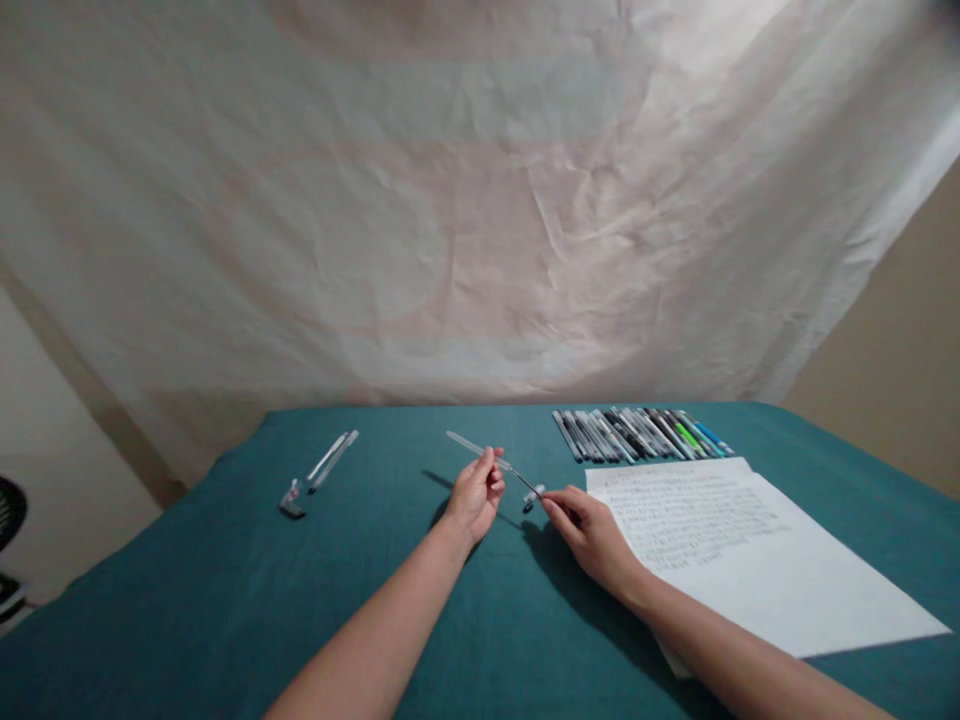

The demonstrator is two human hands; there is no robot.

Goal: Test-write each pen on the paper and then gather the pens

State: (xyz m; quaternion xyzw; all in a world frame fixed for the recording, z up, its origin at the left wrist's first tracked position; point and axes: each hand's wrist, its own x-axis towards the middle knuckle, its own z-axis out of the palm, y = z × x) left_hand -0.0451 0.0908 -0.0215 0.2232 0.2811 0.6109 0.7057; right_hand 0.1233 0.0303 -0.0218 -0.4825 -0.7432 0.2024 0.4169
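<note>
My left hand (478, 497) is closed around a clear pen barrel (465, 441), whose far end points up and to the left. A thin dark ink refill (524, 481) runs from the barrel's near end toward my right hand (589, 530). Thumb and fingers of that hand pinch the refill's tip. How much of the refill sits inside the barrel is hard to make out. Just below the refill, close to my right fingertips, a small clear and black pen cap (529, 503) lies on the green cloth.
A row of several pens (637, 435) lies at the back right. In front of it are handwritten white sheets (780, 580), partly under my right forearm. To the left lie two slim clear pen pieces (334, 460) and a small clear and black item (292, 500). A pale sheet (480, 220) hangs behind the table.
</note>
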